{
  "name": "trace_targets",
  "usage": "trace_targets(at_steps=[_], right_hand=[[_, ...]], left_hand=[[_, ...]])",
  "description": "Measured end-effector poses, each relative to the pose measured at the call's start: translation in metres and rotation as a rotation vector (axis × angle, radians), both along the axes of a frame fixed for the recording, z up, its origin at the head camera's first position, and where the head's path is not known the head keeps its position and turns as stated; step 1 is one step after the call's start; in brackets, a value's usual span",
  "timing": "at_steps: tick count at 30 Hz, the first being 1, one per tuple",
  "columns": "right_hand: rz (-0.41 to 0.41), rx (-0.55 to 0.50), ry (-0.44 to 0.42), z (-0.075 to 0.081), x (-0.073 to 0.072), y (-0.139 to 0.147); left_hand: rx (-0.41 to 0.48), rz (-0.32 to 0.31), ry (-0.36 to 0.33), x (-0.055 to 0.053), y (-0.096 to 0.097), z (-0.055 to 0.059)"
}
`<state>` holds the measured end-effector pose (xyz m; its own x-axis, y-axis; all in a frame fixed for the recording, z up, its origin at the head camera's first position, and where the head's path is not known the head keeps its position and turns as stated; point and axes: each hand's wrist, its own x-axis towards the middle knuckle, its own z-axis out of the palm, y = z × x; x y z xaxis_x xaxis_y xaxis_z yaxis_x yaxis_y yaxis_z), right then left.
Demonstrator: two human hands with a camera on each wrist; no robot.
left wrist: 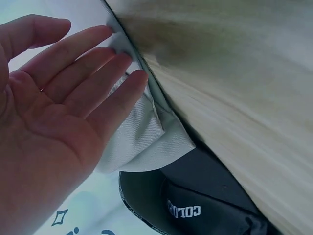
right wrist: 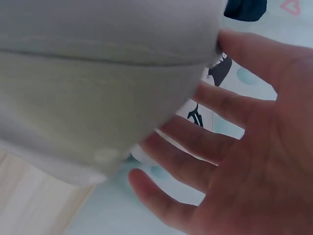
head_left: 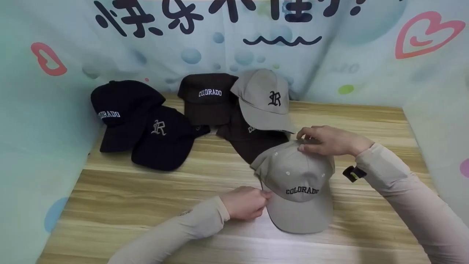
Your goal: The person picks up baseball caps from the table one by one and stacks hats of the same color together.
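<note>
A light grey baseball cap lettered COLORADO (head_left: 293, 172) sits with its brim toward the near side. My right hand (head_left: 320, 141) holds the back of its crown, thumb in front and fingers behind; in the right wrist view, the cap's edge hides some fingertips. At the brim's left edge is my left hand (head_left: 245, 203). In the left wrist view, the fingers (left wrist: 100, 88) reach rather straight against the cap's fabric (left wrist: 142, 132), with the thumb apart from them. A dark brown COLORADO cap (head_left: 243, 141) lies just behind, partly covered by a grey cap with an R (head_left: 263, 106).
Two black caps, one lettered COLORADO (head_left: 126, 99) and one with an R (head_left: 165, 141), overlap at the left. Another dark brown COLORADO cap (head_left: 209, 99) stands at the back. A printed cloth (head_left: 220, 47) walls the wooden table (head_left: 146, 205) on its back and sides.
</note>
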<state>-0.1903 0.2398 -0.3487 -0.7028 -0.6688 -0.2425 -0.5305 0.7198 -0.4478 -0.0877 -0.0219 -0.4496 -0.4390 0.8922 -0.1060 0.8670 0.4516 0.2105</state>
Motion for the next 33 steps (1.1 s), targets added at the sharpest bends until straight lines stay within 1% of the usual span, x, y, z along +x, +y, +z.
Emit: trace_targets(at_steps=[4,8,10,14,17,19,22,24,26,29,33], right_hand=[[-0.043,0.06,-0.092,0.013,-0.013,-0.002],[-0.079,0.135,-0.091,0.028,-0.036,-0.003],[-0.075,0.167,-0.077,0.033,-0.049,-0.004],[-0.054,0.219,-0.059,0.04,-0.076,-0.01],[-0.046,0.237,-0.059,0.042,-0.095,-0.02],[-0.052,0.232,-0.056,0.043,-0.106,-0.029],[-0.083,0.222,-0.043,0.042,-0.12,-0.041],[-0.106,0.212,-0.026,0.039,-0.129,-0.047],[-0.135,0.208,-0.019,0.036,-0.136,-0.051],[-0.173,0.19,-0.02,0.029,-0.145,-0.054],[-0.202,0.162,-0.045,0.017,-0.157,-0.057]], left_hand=[[-0.037,0.014,0.022,-0.001,0.003,0.001],[-0.077,0.01,0.038,0.001,0.005,0.003],[-0.08,0.009,0.046,0.003,0.006,0.003],[-0.066,0.003,0.072,0.004,0.008,0.001],[-0.072,0.006,0.085,0.003,0.01,0.002],[-0.082,0.016,0.07,0.0,0.013,0.003],[-0.099,0.033,0.026,-0.002,0.017,0.006],[-0.118,0.035,0.022,-0.002,0.019,0.009],[-0.141,0.031,0.045,-0.001,0.022,0.011],[-0.177,0.027,0.111,0.0,0.024,0.013],[-0.206,0.032,0.152,0.001,0.025,0.015]])
